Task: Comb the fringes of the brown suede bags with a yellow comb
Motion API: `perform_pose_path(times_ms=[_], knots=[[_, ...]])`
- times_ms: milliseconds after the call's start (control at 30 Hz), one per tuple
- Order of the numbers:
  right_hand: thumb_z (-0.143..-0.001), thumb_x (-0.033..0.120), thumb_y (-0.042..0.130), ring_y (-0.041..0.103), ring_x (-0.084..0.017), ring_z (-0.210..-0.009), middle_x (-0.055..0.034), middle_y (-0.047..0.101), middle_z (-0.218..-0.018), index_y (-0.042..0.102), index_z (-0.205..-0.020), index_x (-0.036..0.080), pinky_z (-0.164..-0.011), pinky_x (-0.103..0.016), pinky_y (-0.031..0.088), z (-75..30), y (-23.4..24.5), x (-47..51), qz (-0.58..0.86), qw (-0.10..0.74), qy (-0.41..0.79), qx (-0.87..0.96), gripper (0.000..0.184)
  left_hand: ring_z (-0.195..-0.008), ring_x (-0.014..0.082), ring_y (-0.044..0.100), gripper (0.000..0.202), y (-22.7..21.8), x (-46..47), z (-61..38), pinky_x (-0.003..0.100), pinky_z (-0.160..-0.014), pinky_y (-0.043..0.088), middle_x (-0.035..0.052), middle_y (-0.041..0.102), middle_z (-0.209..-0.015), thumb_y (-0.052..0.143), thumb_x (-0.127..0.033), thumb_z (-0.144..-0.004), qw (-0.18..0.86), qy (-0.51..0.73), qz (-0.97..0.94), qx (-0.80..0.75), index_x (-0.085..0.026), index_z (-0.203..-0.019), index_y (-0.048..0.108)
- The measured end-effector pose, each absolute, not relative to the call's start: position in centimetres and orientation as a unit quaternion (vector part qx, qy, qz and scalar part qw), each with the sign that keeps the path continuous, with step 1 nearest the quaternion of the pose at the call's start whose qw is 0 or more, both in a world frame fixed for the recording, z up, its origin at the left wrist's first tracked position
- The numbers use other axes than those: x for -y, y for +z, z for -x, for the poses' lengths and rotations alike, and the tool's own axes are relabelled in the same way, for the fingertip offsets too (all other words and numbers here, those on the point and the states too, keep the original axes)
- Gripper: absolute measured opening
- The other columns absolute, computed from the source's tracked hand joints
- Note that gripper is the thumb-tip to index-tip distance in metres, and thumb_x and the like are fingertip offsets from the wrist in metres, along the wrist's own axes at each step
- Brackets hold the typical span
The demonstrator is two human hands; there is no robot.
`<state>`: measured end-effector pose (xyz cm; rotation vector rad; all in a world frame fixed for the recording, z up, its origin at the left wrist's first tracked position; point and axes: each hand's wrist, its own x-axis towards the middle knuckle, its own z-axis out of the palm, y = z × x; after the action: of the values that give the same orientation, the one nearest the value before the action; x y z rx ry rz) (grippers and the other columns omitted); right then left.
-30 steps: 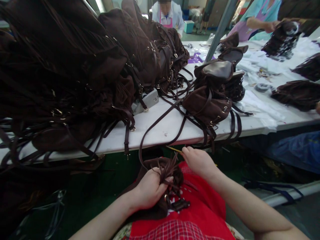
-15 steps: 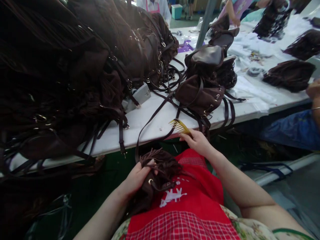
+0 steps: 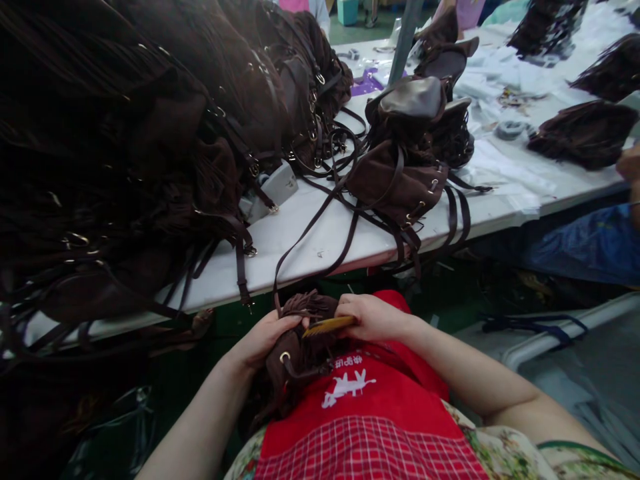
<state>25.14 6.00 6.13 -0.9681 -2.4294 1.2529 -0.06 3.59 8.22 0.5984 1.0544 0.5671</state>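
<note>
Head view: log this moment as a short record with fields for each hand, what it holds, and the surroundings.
Left hand: gripping a brown fringed bag
Right hand: holding a yellow comb
Comb position: beside the fringe; contact unclear
Clothing: red apron
Table: white top, heaped bags left, more bags farther right

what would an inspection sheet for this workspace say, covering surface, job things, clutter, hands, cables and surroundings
surface: white table, brown bags heaped at left
job's things: fringed bag on the lap; yellowish comb above it, contact unclear
clutter: loose straps, tape roll, pale wrapping
hands: left hand grips the fringed bag; right hand holds the comb
cables: nothing seen
surroundings: grey post, teal box, a co-worker's hand at the right edge
</note>
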Motion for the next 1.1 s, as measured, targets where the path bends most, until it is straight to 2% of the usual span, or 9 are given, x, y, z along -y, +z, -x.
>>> perform_pose_path(times_ms=[100, 200, 300, 400, 533, 733, 833, 933, 1100], knots=[[-0.073, 0.035, 0.071, 0.054, -0.013, -0.071, 0.0005, 0.061, -0.082, 0.065, -0.085, 0.018, -0.064, -0.022, 0.039, -26.1, 6.0, -7.2, 0.351, 0.097, 0.454, 0.813, 0.022, -0.069, 0.0142, 0.059, 0.019, 8.7, -4.2, 0.6, 0.023, -0.066, 0.047, 0.0012, 0.067, -0.075, 0.072, -0.032, -0.071, 0.793, 0.235, -0.283, -0.486, -0.014, -0.074, 0.065], [-0.076, 0.039, 0.068, 0.056, -0.012, -0.067, 0.0010, 0.065, -0.080, 0.064, -0.096, 0.017, -0.062, -0.022, 0.043, -26.4, 4.6, -7.8, 0.336, 0.103, 0.593, 0.725, 0.031, -0.070, 0.0144, 0.059, 0.018, 9.6, -4.8, 1.0, 0.022, -0.065, 0.047, 0.0019, 0.066, -0.075, 0.070, -0.028, -0.073, 0.786, 0.227, -0.307, -0.486, -0.014, -0.065, 0.062], [-0.078, 0.046, 0.064, 0.050, -0.008, -0.048, 0.0017, 0.064, -0.067, 0.063, -0.095, 0.013, -0.048, -0.020, 0.039, -25.5, 3.1, -7.7, 0.295, 0.106, 0.747, 0.587, 0.037, -0.073, 0.0164, 0.061, 0.020, 9.9, -5.5, 1.2, 0.025, -0.071, 0.049, 0.0043, 0.067, -0.075, 0.068, -0.026, -0.074, 0.791, 0.231, -0.324, -0.464, -0.013, -0.060, 0.061], [-0.078, 0.047, 0.065, 0.043, -0.004, -0.040, -0.0011, 0.065, -0.069, 0.062, -0.088, 0.010, -0.039, -0.017, 0.032, -23.8, 2.8, -7.7, 0.242, 0.151, 0.826, 0.486, 0.038, -0.084, 0.0211, 0.065, 0.015, 9.5, -6.1, 1.2, 0.031, -0.082, 0.049, 0.0091, 0.070, -0.089, 0.066, -0.027, -0.078, 0.809, 0.227, -0.317, -0.440, -0.012, -0.082, 0.068], [-0.076, 0.041, 0.069, 0.037, -0.001, -0.035, -0.0010, 0.066, -0.068, 0.061, -0.085, 0.011, -0.034, -0.015, 0.025, -21.8, 4.1, -8.5, 0.218, 0.198, 0.860, 0.417, 0.033, -0.106, 0.0257, 0.061, 0.042, 8.9, -7.1, 1.4, 0.039, -0.096, 0.044, 0.0104, 0.064, -0.116, 0.064, -0.030, -0.081, 0.833, 0.195, -0.351, -0.381, -0.017, -0.121, 0.056], [-0.071, 0.036, 0.074, 0.032, -0.001, -0.033, 0.0038, 0.060, -0.055, 0.060, -0.077, 0.011, -0.031, -0.015, 0.021, -21.1, 5.8, -9.7, 0.301, 0.169, 0.857, 0.382, 0.029, -0.128, 0.0303, 0.043, 0.084, 8.1, -7.0, -0.9, 0.045, -0.111, 0.029, 0.0104, 0.049, -0.139, 0.083, -0.035, -0.059, 0.678, 0.115, -0.628, -0.365, -0.020, -0.133, 0.047], [-0.069, 0.035, 0.074, 0.032, -0.001, -0.034, 0.0037, 0.060, -0.056, 0.058, -0.073, 0.012, -0.032, -0.015, 0.021, -21.1, 6.3, -10.6, 0.315, 0.162, 0.853, 0.384, 0.029, -0.116, 0.0271, 0.054, 0.056, 7.1, -6.1, -3.2, 0.041, -0.106, 0.037, 0.0096, 0.061, -0.124, 0.073, -0.037, -0.071, 0.632, 0.108, -0.653, -0.402, -0.019, -0.122, 0.059], [-0.071, 0.039, 0.071, 0.031, -0.001, -0.035, -0.0007, 0.066, -0.070, 0.056, -0.080, 0.014, -0.033, -0.017, 0.018, -21.3, 6.9, -11.7, 0.368, 0.203, 0.817, 0.394, 0.031, -0.094, 0.0218, 0.062, 0.028, 6.2, -5.9, -4.3, 0.034, -0.091, 0.046, 0.0071, 0.069, -0.098, 0.058, -0.040, -0.084, 0.654, 0.138, -0.621, -0.410, -0.017, -0.096, 0.069], [-0.094, 0.045, 0.033, 0.048, -0.008, -0.046, -0.0037, 0.066, -0.080, 0.054, -0.089, 0.017, -0.045, -0.022, 0.034, -22.5, 7.9, -10.6, 0.519, 0.298, 0.520, 0.609, 0.035, -0.079, 0.0160, 0.057, 0.037, 5.7, -6.4, -3.2, 0.027, -0.079, 0.045, 0.0035, 0.064, -0.082, 0.049, -0.046, -0.089, 0.700, 0.190, -0.560, -0.400, -0.016, -0.077, 0.067]])
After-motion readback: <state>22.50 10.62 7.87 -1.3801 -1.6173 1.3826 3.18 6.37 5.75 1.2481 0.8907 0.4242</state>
